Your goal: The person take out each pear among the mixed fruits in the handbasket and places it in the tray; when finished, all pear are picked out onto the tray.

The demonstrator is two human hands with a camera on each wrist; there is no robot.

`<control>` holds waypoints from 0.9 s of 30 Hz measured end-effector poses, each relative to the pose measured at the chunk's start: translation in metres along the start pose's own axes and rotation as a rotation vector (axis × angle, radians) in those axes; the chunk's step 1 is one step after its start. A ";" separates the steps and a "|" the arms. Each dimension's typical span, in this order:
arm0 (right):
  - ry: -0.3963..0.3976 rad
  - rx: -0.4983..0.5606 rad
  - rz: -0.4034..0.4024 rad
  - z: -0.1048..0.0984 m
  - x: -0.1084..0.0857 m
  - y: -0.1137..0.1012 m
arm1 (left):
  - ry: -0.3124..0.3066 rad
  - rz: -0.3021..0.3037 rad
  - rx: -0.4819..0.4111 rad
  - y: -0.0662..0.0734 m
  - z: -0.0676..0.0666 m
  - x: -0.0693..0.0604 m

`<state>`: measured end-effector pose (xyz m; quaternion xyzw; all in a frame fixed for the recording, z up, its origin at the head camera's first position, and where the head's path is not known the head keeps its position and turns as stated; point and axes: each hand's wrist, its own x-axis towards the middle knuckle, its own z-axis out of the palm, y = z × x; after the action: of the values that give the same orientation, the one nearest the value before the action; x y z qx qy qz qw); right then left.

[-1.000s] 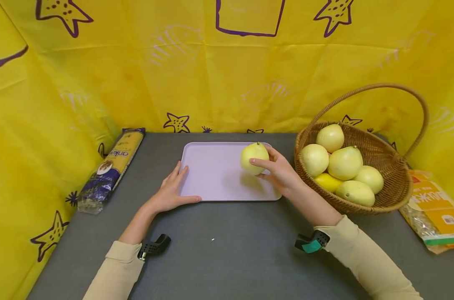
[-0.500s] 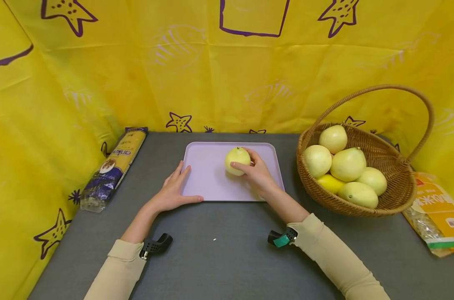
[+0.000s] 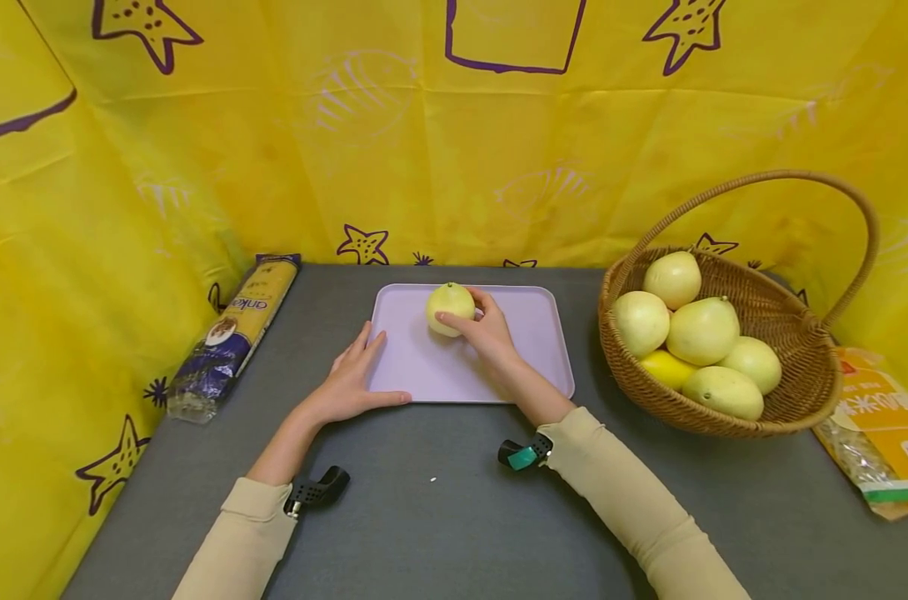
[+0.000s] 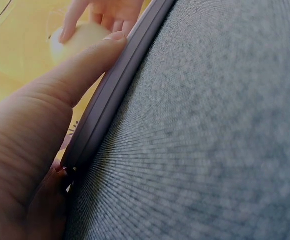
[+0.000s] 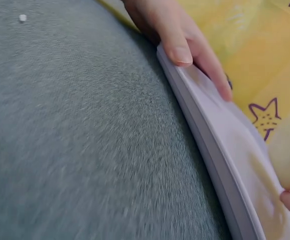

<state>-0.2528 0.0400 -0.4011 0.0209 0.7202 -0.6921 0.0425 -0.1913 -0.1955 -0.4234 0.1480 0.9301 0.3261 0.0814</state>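
Note:
A pale yellow-green round fruit (image 3: 450, 309) with a short stem is over the back middle of a lilac tray (image 3: 536, 350). My right hand (image 3: 487, 330) grips it from the right, thumb in front. Whether its underside touches the tray, I cannot tell. At the tray's front left corner my left hand (image 3: 352, 383) lies spread, fingers along the left rim and straight thumb along the front edge. The left wrist view shows that thumb (image 4: 92, 65) against the tray's side (image 4: 109, 95). In the right wrist view, the fruit (image 5: 289, 150) is partly cut off at the right edge.
A wicker basket (image 3: 799, 367) with a tall handle stands at right, holding several pale fruits (image 3: 703, 332) and a bright yellow one (image 3: 667, 368). Beyond it lies an orange food packet (image 3: 885, 425). A yellow-and-blue packet (image 3: 236, 333) lies at left. Yellow cloth (image 3: 454, 167) hangs behind.
My right hand has carried the fruit leftward from the tray's right part, then slightly toward its back. My left hand has stayed at the tray's corner.

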 end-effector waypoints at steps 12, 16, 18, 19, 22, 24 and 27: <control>0.013 -0.119 -0.058 0.033 0.023 -0.001 | -0.012 -0.033 -0.016 0.001 -0.001 -0.001; 0.008 -0.146 -0.067 0.041 0.028 -0.002 | -0.021 -0.045 -0.020 0.001 -0.002 0.000; 0.012 -0.157 -0.061 0.045 0.030 -0.002 | -0.024 -0.050 -0.021 0.001 -0.002 0.000; 0.013 -0.159 -0.058 0.046 0.031 -0.002 | -0.026 -0.046 -0.020 0.001 -0.002 0.000; 0.012 -0.163 -0.052 0.050 0.033 -0.001 | -0.028 -0.047 -0.021 0.002 -0.002 0.000; 0.006 -0.164 -0.053 0.052 0.035 -0.001 | -0.029 -0.047 -0.024 0.002 -0.002 0.000; -0.010 -0.171 -0.063 0.054 0.036 0.001 | -0.031 -0.052 -0.022 0.001 -0.001 0.001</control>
<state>-0.2870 -0.0146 -0.4070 -0.0089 0.7767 -0.6293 0.0260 -0.1919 -0.1956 -0.4222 0.1279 0.9286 0.3319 0.1059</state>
